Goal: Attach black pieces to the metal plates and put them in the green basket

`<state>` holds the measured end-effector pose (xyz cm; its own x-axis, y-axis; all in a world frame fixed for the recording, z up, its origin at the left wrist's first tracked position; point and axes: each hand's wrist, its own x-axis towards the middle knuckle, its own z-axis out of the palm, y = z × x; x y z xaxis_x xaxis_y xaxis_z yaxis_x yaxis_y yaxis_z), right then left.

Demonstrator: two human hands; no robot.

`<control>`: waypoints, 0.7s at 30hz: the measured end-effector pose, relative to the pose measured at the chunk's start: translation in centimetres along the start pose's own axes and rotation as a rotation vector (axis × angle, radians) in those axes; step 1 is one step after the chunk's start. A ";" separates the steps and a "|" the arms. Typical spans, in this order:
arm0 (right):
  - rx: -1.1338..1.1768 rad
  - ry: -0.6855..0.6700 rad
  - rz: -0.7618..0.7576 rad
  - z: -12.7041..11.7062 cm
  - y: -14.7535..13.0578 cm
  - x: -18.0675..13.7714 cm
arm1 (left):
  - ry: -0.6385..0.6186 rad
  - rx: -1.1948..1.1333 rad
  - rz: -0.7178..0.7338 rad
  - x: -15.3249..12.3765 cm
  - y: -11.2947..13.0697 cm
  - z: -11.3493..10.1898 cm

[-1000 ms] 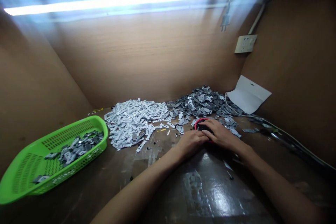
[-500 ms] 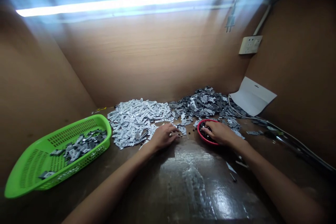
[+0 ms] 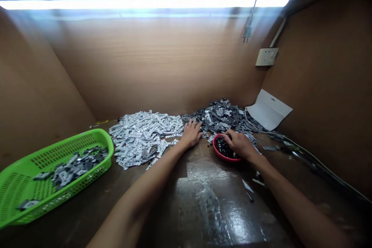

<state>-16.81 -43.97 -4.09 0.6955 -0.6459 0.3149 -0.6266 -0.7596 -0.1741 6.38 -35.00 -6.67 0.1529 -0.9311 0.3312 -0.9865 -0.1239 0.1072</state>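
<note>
My left hand (image 3: pixel 192 133) lies palm down with its fingers spread, touching the bench and the near edge of the metal pieces between two heaps. To its left is a heap of light silver flat plates (image 3: pixel 145 135); behind and to its right is a heap of darker grey plates (image 3: pixel 223 114). My right hand (image 3: pixel 240 144) is over the right side of a small red bowl (image 3: pixel 225 158). Its thumb and fingers are curled together above the small dark pieces (image 3: pixel 222 147) inside. Whatever lies between those fingertips is too small to make out.
At the left stands a green perforated basket (image 3: pixel 109 145) with metal parts (image 3: pixel 78 166) in it. A bent white card (image 3: pixel 270 110) and a cable (image 3: pixel 308 147) lie at the right. Small scraps (image 3: pixel 248 186) rest on the bench near my right forearm.
My left hand has moved forward and right, its fingers now spread at the heaps. My right hand has drawn back toward the bowl's right rim, uncovering more of the contents. The view has shifted.
</note>
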 end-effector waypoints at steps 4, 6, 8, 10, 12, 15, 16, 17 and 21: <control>0.066 0.035 0.006 -1.0 0.0 -0.1 | 0.043 0.022 0.036 -2.7 -1.7 -2.2; 0.073 0.047 -0.009 -1.6 -0.8 -0.1 | 0.046 0.042 0.016 -5.7 -2.8 -3.7; 0.061 0.050 -0.048 -1.9 -2.5 -0.1 | 0.018 0.040 -0.033 -9.4 -3.6 -5.2; 0.059 0.027 -0.135 -1.7 -5.1 -0.2 | -0.028 0.025 -0.083 -13.1 -4.1 -6.6; 0.059 -0.028 -0.247 -0.8 -8.1 -0.4 | -0.098 -0.018 -0.110 -16.3 -4.2 -7.9; 0.021 -0.122 -0.383 1.2 -12.2 -0.9 | -0.154 -0.142 -0.060 -19.4 -3.8 -9.4; 0.014 -0.152 -0.409 1.8 -13.2 -1.0 | -0.154 -0.179 -0.042 -20.0 -3.6 -9.8; 0.010 -0.178 -0.424 2.4 -14.1 -1.1 | -0.148 -0.207 -0.029 -20.4 -3.4 -10.1; 0.065 -0.189 -0.447 3.3 -15.4 -1.0 | -0.139 -0.246 0.021 -20.7 -3.0 -10.8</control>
<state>-6.70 -31.93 -4.80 0.9468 -0.2531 0.1985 -0.2328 -0.9651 -0.1201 6.78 -11.68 -3.75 0.1065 -0.9728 0.2056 -0.9429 -0.0332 0.3313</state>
